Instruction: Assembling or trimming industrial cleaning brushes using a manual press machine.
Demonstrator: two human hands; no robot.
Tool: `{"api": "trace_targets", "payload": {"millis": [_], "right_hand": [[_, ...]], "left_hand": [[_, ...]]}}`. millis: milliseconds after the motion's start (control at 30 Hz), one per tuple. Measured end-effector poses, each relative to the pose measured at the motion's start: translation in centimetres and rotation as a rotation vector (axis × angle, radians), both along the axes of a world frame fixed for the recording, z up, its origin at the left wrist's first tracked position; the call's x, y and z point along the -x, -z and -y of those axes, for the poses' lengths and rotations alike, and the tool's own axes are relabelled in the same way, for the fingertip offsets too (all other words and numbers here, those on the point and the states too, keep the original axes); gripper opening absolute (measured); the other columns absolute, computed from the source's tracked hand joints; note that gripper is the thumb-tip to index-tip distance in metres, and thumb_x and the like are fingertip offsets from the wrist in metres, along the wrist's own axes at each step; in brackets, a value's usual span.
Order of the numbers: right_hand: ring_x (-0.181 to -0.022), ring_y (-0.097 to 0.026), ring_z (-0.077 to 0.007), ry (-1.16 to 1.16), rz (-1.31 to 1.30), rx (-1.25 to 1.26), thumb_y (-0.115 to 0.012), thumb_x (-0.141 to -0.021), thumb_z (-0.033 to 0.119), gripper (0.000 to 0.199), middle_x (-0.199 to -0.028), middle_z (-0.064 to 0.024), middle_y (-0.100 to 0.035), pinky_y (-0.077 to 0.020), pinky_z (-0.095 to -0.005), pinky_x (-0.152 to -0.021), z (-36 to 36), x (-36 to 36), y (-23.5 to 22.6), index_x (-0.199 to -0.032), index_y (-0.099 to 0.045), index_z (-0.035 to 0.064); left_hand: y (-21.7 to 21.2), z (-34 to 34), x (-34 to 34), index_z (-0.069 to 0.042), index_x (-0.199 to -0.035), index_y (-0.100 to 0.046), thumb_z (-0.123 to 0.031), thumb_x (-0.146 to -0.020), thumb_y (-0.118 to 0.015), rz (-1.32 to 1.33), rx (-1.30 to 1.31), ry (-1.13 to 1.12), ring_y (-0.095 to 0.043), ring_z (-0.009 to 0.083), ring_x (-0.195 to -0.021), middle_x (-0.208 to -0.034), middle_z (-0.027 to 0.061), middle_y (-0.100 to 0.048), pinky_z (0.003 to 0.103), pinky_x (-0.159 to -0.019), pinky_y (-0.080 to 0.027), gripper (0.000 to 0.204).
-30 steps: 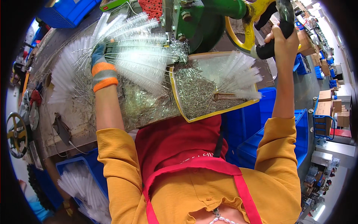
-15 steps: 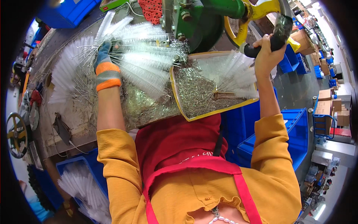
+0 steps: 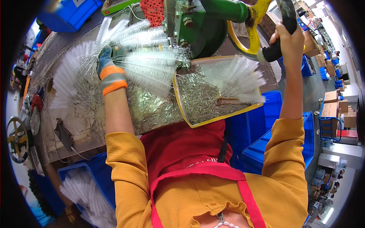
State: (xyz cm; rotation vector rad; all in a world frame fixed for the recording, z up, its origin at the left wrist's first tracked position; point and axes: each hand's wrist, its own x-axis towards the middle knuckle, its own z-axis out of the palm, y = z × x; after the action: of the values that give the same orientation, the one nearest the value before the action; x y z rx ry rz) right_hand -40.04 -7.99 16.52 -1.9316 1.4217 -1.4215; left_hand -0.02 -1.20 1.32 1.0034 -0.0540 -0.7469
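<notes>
My left hand, in a blue and orange knit glove, is closed around the wire stems of a fan of white-bristled tube brushes. Their far ends lie beside the metal jaw of a green hand press. Another spread of tube brushes rests on the bench just left of the glove. My bare right hand grips the black-covered rim of the press's yellow handwheel. The exact finger grip on the stems is partly hidden by the glove.
A yellow-edged tray holds wire clippings and more brushes. Blue bins stand below at the right; another bin with brushes is at lower left. A red spotted cloth lies behind.
The handwheel has turned, and my right hand has travelled with its rim up and to the right. My left hand stays almost in place, still holding the brushes.
</notes>
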Motion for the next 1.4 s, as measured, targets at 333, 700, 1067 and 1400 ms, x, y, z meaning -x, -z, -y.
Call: {"api": "trace_targets", "payload": {"millis": [333,700,1067,1400], "right_hand": [[-0.047,-0.054,-0.0137,-0.004,0.251,0.215,-0.052,-0.072,0.005,0.014,-0.053,-0.0058,-0.051,-0.0440,-0.0232,-0.050,-3.1,-3.5,2.8,-0.082,-0.044,-0.0013],[-0.047,-0.052,-0.0116,-0.037,0.234,0.200,-0.049,-0.076,0.001,0.010,-0.054,-0.0053,-0.052,-0.0439,-0.0223,-0.052,-2.5,-1.4,4.0,-0.084,-0.043,-0.0006],[-0.049,-0.052,-0.0124,-0.020,0.509,0.331,-0.050,-0.078,0.000,0.015,-0.056,-0.0063,-0.052,-0.0441,-0.0254,-0.051,-1.8,-2.5,8.6,-0.087,-0.037,0.0008],[-0.044,-0.052,-0.0135,-0.049,0.222,0.165,-0.051,-0.071,0.003,0.012,-0.054,-0.0068,-0.052,-0.0442,-0.0253,-0.046,-2.5,-1.4,3.0,-0.079,-0.042,-0.0001]], "left_hand": [[-0.9,0.0,0.7,-0.003,-0.086,-0.060,-0.021,-0.074,-0.064,0.020,-0.168,-0.028,-0.059,0.0203,-0.062,-0.080,0.0085,-0.062,0.032,-0.059,-0.050,0.023],[-0.6,0.2,0.0,-0.002,-0.085,-0.059,-0.017,-0.076,-0.061,-0.075,-0.094,-0.077,-0.059,0.0222,-0.066,-0.079,0.0102,-0.061,0.033,-0.061,-0.052,0.017],[1.6,-1.8,0.9,0.009,-0.095,-0.053,-0.003,-0.071,-0.064,0.266,0.257,0.267,-0.061,0.0241,-0.074,-0.089,0.0180,-0.060,0.033,-0.068,-0.053,0.029],[0.6,-1.6,-0.5,0.004,-0.095,-0.057,-0.004,-0.069,-0.063,0.253,-0.098,0.071,-0.060,0.0205,-0.070,-0.087,0.0142,-0.061,0.030,-0.065,-0.051,0.027]]}}
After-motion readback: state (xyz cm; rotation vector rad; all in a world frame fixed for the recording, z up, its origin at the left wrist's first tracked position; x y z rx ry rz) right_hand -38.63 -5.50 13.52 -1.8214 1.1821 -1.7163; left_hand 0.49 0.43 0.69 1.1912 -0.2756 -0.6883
